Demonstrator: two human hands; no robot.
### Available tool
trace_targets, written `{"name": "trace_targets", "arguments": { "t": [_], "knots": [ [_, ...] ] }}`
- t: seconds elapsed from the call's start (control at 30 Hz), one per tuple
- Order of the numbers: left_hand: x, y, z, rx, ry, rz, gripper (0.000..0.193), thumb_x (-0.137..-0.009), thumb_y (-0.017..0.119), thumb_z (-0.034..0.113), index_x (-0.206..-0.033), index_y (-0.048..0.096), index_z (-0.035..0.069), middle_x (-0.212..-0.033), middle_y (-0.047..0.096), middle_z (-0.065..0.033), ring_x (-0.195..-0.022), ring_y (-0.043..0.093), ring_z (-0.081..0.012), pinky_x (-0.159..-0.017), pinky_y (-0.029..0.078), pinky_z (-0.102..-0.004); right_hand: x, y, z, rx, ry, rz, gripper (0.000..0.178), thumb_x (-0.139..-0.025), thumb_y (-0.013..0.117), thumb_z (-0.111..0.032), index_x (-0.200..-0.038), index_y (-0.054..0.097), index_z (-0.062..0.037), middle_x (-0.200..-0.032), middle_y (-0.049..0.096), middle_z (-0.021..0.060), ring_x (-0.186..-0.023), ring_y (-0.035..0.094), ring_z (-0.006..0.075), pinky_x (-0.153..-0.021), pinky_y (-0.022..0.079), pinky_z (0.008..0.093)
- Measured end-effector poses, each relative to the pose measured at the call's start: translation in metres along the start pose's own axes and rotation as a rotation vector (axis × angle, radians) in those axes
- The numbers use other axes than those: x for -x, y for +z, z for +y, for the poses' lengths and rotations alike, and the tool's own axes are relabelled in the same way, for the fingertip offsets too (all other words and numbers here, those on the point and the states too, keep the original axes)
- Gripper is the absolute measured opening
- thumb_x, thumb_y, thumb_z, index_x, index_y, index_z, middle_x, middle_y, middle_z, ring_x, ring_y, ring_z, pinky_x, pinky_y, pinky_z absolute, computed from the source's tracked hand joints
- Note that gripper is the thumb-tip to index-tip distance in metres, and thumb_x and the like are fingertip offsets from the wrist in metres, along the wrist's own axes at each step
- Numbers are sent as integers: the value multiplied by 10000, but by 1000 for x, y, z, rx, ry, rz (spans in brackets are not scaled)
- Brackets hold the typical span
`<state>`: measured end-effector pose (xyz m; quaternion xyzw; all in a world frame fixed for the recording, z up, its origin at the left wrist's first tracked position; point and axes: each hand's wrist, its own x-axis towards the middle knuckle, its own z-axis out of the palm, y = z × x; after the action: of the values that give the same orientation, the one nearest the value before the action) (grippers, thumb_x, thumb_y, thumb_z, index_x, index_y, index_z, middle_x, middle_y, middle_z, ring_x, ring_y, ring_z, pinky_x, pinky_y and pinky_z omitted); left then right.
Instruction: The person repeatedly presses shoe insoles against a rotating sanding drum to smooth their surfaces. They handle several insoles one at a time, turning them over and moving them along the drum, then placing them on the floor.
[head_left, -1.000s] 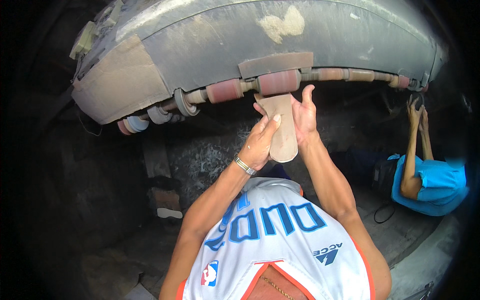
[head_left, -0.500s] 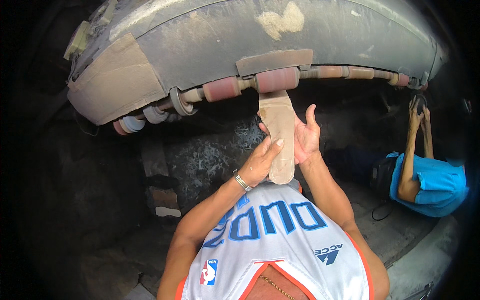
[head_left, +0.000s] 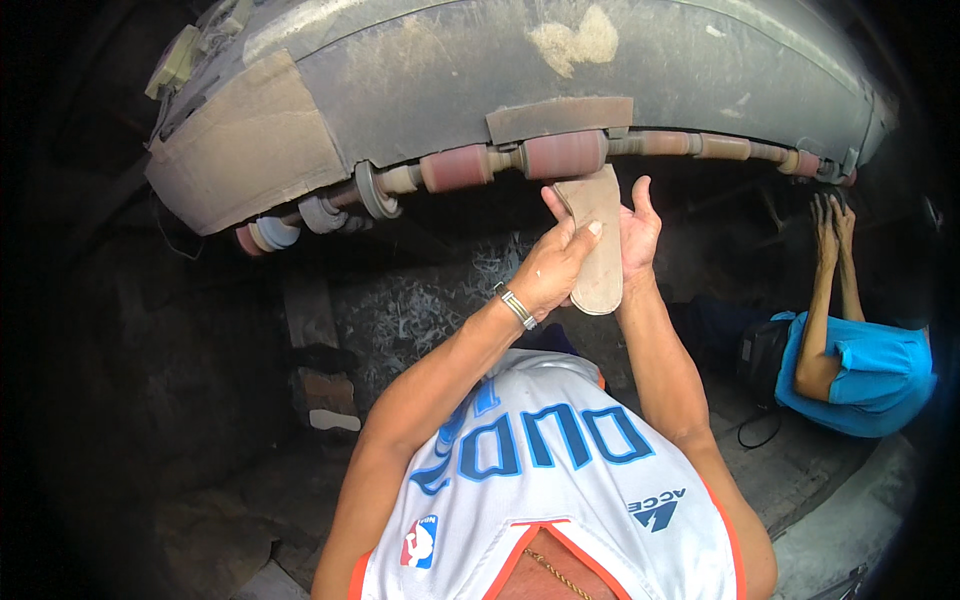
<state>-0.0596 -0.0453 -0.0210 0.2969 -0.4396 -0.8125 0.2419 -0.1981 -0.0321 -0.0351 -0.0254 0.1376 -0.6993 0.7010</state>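
Observation:
A tan shoe insole (head_left: 601, 255) is held just below the spinning reddish sanding drum (head_left: 565, 155); its far end reaches the drum's lower right edge, and whether they touch I cannot tell. My left hand (head_left: 553, 265) grips it from the left, thumb pressed on its upper face. Behind its right side is my right hand (head_left: 640, 235), palm up, supporting it with the thumb standing free. The insole hides most of the right fingers. Fingertips show at its far left edge, though I cannot tell whose.
A long grey machine hood (head_left: 420, 80) curves above a shaft carrying several rollers, including another red drum (head_left: 457, 169). At far right, a co-worker in a blue shirt (head_left: 880, 370) has both hands near the shaft's end. Pale shavings (head_left: 400, 320) lie below.
Both hands and the insole have moved up and to the right. The insole's near end is raised toward the drum and looks foreshortened. The view has shifted slightly.

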Motion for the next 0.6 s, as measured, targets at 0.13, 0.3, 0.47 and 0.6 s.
{"name": "trace_targets", "arguments": {
  "t": [0.13,0.3,0.47,0.6],
  "knots": [
    [-3,-5,0,-99,-12,20,555,-1153,514,335,-1561,444,-36,-1270,674,-114,-1088,692,-131,-906,593,-293,0,-3,1,-44,26,-77,1015,-1016,451,-774,-1617,345,37,-1583,463,300,-1479,438,528,-1202,417,620],
    [-3,-18,4,-208,-43,-14,535,-1151,514,337,-1533,474,-35,-1254,680,-115,-1078,689,-132,-898,588,-292,-1,-5,5,-39,45,-108,1002,-1036,442,-749,-1644,302,36,-1633,414,302,-1514,398,518,-1243,375,601],
    [42,-24,-2,-80,-113,-151,542,-1156,495,376,-1527,448,-16,-1217,706,-144,-1001,752,-197,-877,627,-346,23,3,14,-55,69,-10,1144,-975,427,-846,-1650,260,62,-1650,387,320,-1507,429,481,-1243,386,588],
    [61,-25,-7,9,-170,-204,541,-1164,466,383,-1543,413,1,-1214,712,-174,-993,781,-240,-871,650,-383,37,6,19,-35,50,-37,1153,-971,423,-851,-1643,276,74,-1643,387,336,-1513,429,461,-1242,390,583]
  ]
}}
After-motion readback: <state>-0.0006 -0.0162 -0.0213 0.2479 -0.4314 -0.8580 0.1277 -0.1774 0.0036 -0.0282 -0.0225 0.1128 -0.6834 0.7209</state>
